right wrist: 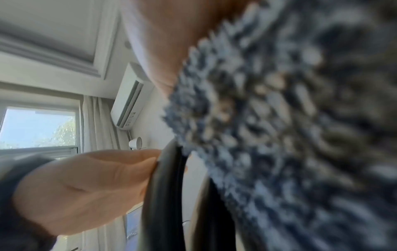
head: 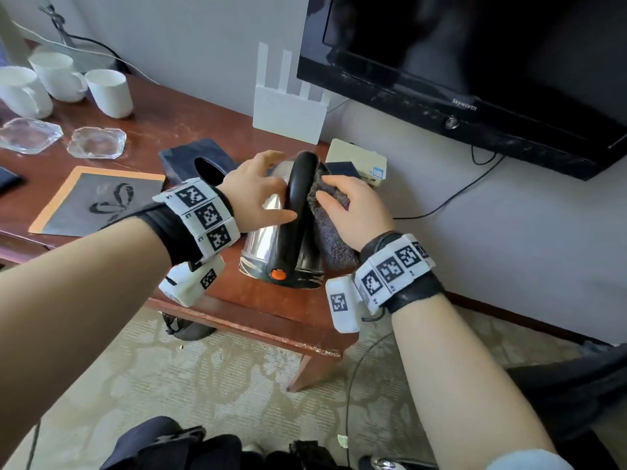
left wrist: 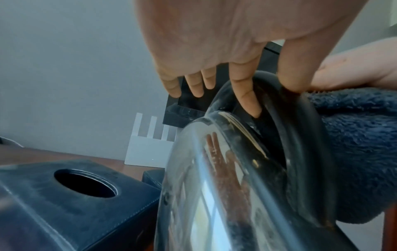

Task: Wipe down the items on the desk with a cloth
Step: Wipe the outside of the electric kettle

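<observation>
Against the right side of the kettle's black loop handle [head: 298, 198], the right hand [head: 353, 212] presses a dark grey-blue fleecy cloth [head: 330, 232], fingers lying fairly flat over it. Opposite, the left hand [head: 254, 195] steadies the kettle [head: 261, 245]: its thumb lies along the handle's left side and, in the left wrist view, one finger [left wrist: 247, 98] reaches inside the loop while the others spread loose above the lid. The kettle is polished steel, mirror-bright, with an orange button [head: 278, 274] at the handle's foot; it stands near the front right corner of the surface [head: 210, 137], a reddish-brown wooden top.

Just behind the left hand sits a dark tissue box [head: 193, 161] with a round opening. Farther left lie a grey placemat edged in orange [head: 95, 201], two glass ashtrays [head: 96, 142] and three white cups [head: 108, 93]. A white router [head: 288, 113] stands against the pale wall, beside a black television [head: 475, 62]. Patterned beige carpet [head: 203, 385] covers the floor.
</observation>
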Motion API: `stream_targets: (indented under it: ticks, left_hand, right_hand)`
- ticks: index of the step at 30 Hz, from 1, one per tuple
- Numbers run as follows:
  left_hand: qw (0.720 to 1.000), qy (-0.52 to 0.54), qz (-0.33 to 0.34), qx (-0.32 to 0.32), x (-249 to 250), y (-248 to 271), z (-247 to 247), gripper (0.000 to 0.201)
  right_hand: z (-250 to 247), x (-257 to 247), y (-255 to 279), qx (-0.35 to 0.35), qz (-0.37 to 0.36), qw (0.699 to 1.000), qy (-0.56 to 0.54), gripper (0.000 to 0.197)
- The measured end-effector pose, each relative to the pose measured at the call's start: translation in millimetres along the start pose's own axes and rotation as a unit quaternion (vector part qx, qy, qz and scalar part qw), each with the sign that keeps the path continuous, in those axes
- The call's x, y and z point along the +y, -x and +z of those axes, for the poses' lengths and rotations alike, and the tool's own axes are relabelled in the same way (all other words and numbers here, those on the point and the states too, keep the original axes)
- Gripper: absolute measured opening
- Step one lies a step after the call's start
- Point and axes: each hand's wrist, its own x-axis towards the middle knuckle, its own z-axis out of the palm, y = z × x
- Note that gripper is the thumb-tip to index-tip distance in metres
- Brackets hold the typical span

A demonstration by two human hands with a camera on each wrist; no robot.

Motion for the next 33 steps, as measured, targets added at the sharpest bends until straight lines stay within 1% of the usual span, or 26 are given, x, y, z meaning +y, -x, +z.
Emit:
stream_targets:
  ticks: [3, 5, 6, 8, 10, 11, 13, 16, 18, 20, 22, 26, 28, 30, 33]
  left_hand:
    - [0.998, -0.025, 0.056, -0.007, -4.9, 4.0, -4.1, 0.059]
    - [0.996, -0.054, 0.072, -0.003, -9.1, 2.2, -11.3, 0.051]
    - [0.995, -0.060, 0.074, 0.005, -10.4, -2.2, -16.0, 0.053]
    - [0.995, -0.068, 0.065, 0.014, -7.0, -13.2, -28.2, 0.062]
    - [0.996, -0.067, 0.054, -0.002, -5.0, -24.2, -36.9, 0.072]
    - [0.998, -0.045, 0.047, -0.021, -6.1, -28.6, -38.3, 0.072]
    - [0.997, -0.023, 0.043, -0.052, -9.4, -33.7, -39.2, 0.067]
    - [0.996, -0.059, 0.047, -0.052, -17.7, -37.6, -41.2, 0.058]
    - [0.996, -0.053, 0.045, -0.057, -27.0, -39.5, -42.8, 0.053]
    - [0.994, -0.057, 0.053, -0.072, -34.9, -38.0, -43.7, 0.052]
    - [0.993, -0.034, 0.072, -0.087, -43.0, -34.4, -42.5, 0.053]
    - [0.982, 0.108, 0.103, -0.114, -57.7, -23.6, -37.9, 0.058]
    - [0.973, 0.152, 0.124, -0.126, -63.5, -17.6, -36.2, 0.060]
    - [0.965, 0.164, 0.151, -0.136, -67.8, -11.4, -34.3, 0.061]
    - [0.964, 0.168, 0.155, -0.133, -76.7, -6.2, -31.6, 0.060]
  right_hand:
    - [-4.3, -3.0, 1.0, -0.013, 0.000, 1.000, -0.007, 0.038]
    - [-10.6, -2.0, 2.6, -0.040, -0.008, 0.999, -0.012, 0.040]
    - [-13.0, -1.0, 3.6, -0.052, -0.015, 0.998, -0.010, 0.040]
    - [-15.8, -0.1, 5.0, -0.064, -0.029, 0.998, -0.009, 0.040]
    - [-17.0, 0.3, 5.7, -0.074, -0.036, 0.997, 0.000, 0.038]
    - [-17.8, 0.6, 6.1, -0.075, -0.033, 0.997, 0.011, 0.037]
    - [-21.8, 3.0, 7.9, -0.047, -0.007, 0.999, 0.022, 0.034]
    - [-30.3, 15.2, 16.6, 0.058, 0.077, 0.995, 0.015, 0.031]
    - [-31.0, 25.1, 26.9, 0.099, 0.131, 0.986, 0.019, 0.031]
    - [-24.3, 28.5, 38.4, 0.103, 0.172, 0.979, 0.024, 0.030]
    - [-11.9, 24.7, 46.3, 0.103, 0.200, 0.974, 0.027, 0.030]
    - [17.5, 2.2, 44.9, 0.114, 0.228, 0.966, 0.044, 0.030]
    - [35.9, -13.4, 40.1, 0.110, 0.239, 0.963, 0.062, 0.030]
    - [54.6, -29.5, 33.7, 0.105, 0.247, 0.961, 0.070, 0.032]
    - [72.3, -48.0, 24.3, 0.116, 0.263, 0.954, 0.089, 0.032]
